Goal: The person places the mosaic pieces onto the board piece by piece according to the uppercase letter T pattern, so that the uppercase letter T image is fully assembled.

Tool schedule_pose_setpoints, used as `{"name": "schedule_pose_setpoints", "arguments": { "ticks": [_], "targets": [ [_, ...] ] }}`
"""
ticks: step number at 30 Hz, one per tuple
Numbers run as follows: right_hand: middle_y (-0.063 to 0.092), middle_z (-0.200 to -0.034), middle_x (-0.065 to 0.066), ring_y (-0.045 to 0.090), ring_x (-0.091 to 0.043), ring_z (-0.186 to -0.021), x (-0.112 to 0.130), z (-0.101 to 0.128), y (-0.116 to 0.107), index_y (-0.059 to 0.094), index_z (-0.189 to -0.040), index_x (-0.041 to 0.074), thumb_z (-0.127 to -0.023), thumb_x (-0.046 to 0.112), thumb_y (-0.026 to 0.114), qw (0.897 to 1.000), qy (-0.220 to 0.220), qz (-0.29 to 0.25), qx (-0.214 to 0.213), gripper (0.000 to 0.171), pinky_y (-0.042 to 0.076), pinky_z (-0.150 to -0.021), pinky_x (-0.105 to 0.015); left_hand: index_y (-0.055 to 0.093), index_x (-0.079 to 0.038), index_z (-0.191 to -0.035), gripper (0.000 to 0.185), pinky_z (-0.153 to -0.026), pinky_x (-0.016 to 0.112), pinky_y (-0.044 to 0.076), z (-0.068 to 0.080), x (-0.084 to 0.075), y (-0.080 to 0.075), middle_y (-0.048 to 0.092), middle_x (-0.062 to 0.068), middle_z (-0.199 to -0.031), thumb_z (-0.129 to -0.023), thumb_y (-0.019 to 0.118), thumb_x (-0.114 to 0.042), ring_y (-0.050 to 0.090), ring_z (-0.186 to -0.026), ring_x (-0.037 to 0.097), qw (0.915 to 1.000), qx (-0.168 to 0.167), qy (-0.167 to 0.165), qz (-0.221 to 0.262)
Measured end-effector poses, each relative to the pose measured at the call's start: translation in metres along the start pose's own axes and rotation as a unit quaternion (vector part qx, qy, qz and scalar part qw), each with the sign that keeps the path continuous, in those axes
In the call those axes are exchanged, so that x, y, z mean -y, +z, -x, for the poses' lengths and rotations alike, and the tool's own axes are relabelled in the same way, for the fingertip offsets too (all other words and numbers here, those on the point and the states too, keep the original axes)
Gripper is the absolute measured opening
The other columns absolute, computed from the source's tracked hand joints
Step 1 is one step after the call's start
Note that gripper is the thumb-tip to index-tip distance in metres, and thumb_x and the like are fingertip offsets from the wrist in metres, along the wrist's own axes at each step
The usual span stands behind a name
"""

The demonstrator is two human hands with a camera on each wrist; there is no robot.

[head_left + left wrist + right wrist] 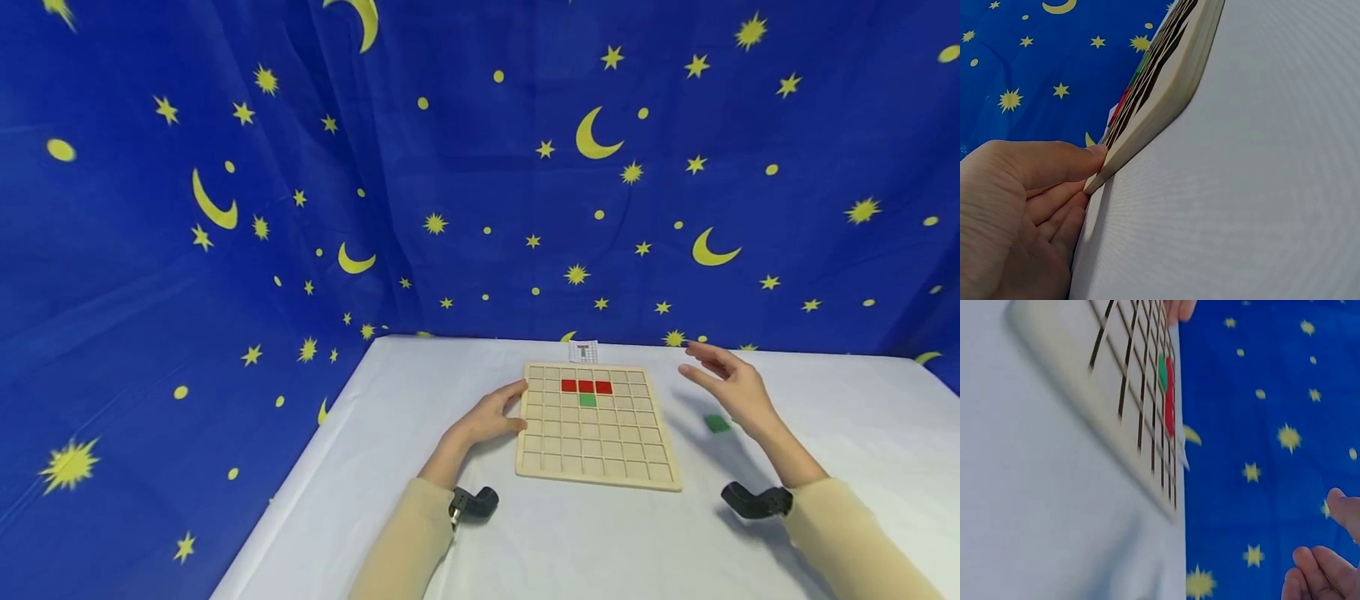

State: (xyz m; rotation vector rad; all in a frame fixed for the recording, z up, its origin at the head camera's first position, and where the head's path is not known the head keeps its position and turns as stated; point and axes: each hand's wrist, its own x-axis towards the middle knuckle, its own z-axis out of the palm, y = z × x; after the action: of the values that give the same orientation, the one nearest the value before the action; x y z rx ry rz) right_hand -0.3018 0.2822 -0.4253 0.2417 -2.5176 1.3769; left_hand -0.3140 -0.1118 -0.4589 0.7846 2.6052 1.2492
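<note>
A light wooden grid board (592,433) lies flat on the table. Set in its upper cells are a row of three red square tiles (586,387), with one green tile (587,400) directly below the middle one. My left hand (487,418) rests against the board's left edge; in the left wrist view its thumb (1072,161) touches the rim, and the other fingers are partly hidden. To the right of the board, my right hand (738,396) is raised with thumb and fingers apart, holding nothing. Loose green material (717,423) lies on the table beneath it; how many tiles cannot be told.
Behind the board is a small pattern card (582,352) showing a T shape on a grid. The white table (600,542) ends at a blue cloth (480,167) with yellow stars and moons. Black wrist devices (756,502) sit at both cuffs.
</note>
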Motion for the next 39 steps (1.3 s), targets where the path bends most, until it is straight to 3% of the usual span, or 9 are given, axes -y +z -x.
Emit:
{"name": "schedule_pose_setpoints", "arguments": {
  "ticks": [4,9,11,15,17,20,24,27,39],
  "targets": [
    [0.048,-0.137,-0.012,0.041,-0.03,-0.127,-0.026,0.008,-0.015,0.043,-0.143,0.015,-0.086,0.051,0.062,0.998,0.029,0.043,-0.024,0.07,0.036,-0.091,-0.004,0.033,0.005,-0.143,0.071,-0.112,0.035,0.026,0.002,0.001,0.001,0.035,0.016,-0.147,-0.082,0.069,-0.005,0.033,-0.134,0.028,1.0,-0.001,-0.002,0.001],
    [0.046,-0.137,-0.021,0.042,-0.035,-0.125,-0.02,0.028,-0.033,0.042,-0.142,0.007,-0.088,0.046,0.062,0.997,0.038,0.055,-0.029,0.07,0.038,-0.088,-0.003,0.032,0.003,-0.144,0.072,-0.112,0.034,0.026,0.003,0.003,0.002,0.034,0.014,-0.148,-0.083,0.068,-0.006,0.032,-0.135,0.026,0.9999,0.0,-0.012,0.003],
    [0.048,-0.135,-0.021,0.046,-0.022,-0.123,-0.017,0.036,-0.038,0.043,-0.14,0.002,-0.089,0.042,0.063,0.997,0.032,0.06,-0.029,0.068,0.038,-0.085,-0.002,0.032,0.003,-0.144,0.071,-0.112,0.034,0.026,0.003,0.004,0.003,0.035,0.014,-0.148,-0.083,0.068,-0.005,0.032,-0.135,0.026,0.9999,0.0,-0.011,0.004],
    [0.058,-0.122,0.001,0.044,0.014,-0.099,-0.026,0.048,-0.043,0.049,-0.135,-0.001,-0.088,0.038,0.066,0.997,0.037,0.058,-0.039,0.063,0.036,-0.075,0.003,0.033,0.004,-0.143,0.071,-0.112,0.035,0.025,0.003,0.004,0.003,0.035,0.015,-0.147,-0.083,0.068,-0.006,0.031,-0.135,0.027,1.0,-0.002,-0.005,0.003],
    [0.059,-0.117,0.006,0.04,0.022,-0.091,-0.034,0.052,-0.043,0.051,-0.133,-0.001,-0.087,0.038,0.067,0.996,0.044,0.063,-0.043,0.062,0.036,-0.072,0.003,0.033,0.004,-0.144,0.071,-0.112,0.034,0.025,0.003,0.004,0.004,0.035,0.015,-0.147,-0.083,0.068,-0.006,0.031,-0.136,0.026,1.0,-0.001,-0.006,0.0],
    [0.062,-0.116,-0.008,0.039,0.023,-0.088,-0.044,0.056,-0.043,0.052,-0.131,-0.001,-0.087,0.038,0.067,0.994,0.048,0.082,-0.047,0.061,0.036,-0.069,0.002,0.033,0.004,-0.144,0.071,-0.112,0.034,0.025,0.003,0.005,0.004,0.035,0.015,-0.148,-0.083,0.068,-0.006,0.031,-0.135,0.026,1.0,0.0,-0.006,-0.001],
    [0.055,-0.123,-0.027,0.057,-0.014,-0.109,-0.051,0.06,-0.042,0.049,-0.133,-0.002,-0.089,0.041,0.063,0.991,0.067,0.106,-0.04,0.064,0.048,-0.086,-0.023,0.033,0.003,-0.144,0.071,-0.112,0.034,0.025,0.003,0.005,0.005,0.035,0.014,-0.148,-0.083,0.068,-0.007,0.031,-0.135,0.025,1.0,0.002,-0.006,0.0],
    [0.052,-0.125,-0.03,0.046,-0.05,-0.113,-0.055,0.061,-0.041,0.046,-0.134,-0.005,-0.09,0.042,0.06,0.989,0.078,0.119,-0.032,0.066,0.043,-0.088,-0.054,0.033,0.003,-0.144,0.071,-0.112,0.035,0.025,0.003,0.003,0.004,0.035,0.015,-0.148,-0.083,0.068,-0.007,0.031,-0.135,0.026,1.0,0.004,-0.007,0.001],
    [0.058,-0.112,-0.031,0.051,-0.05,-0.104,-0.067,0.058,-0.033,0.054,-0.12,-0.011,-0.086,0.021,0.07,0.981,-0.012,0.19,-0.04,0.049,0.041,-0.085,-0.061,0.033,0.003,-0.144,0.07,-0.112,0.033,0.025,0.0,-0.001,0.001,0.035,0.014,-0.148,-0.083,0.068,-0.005,0.031,-0.136,0.026,0.9999,0.002,-0.011,-0.003]
  ]
}}
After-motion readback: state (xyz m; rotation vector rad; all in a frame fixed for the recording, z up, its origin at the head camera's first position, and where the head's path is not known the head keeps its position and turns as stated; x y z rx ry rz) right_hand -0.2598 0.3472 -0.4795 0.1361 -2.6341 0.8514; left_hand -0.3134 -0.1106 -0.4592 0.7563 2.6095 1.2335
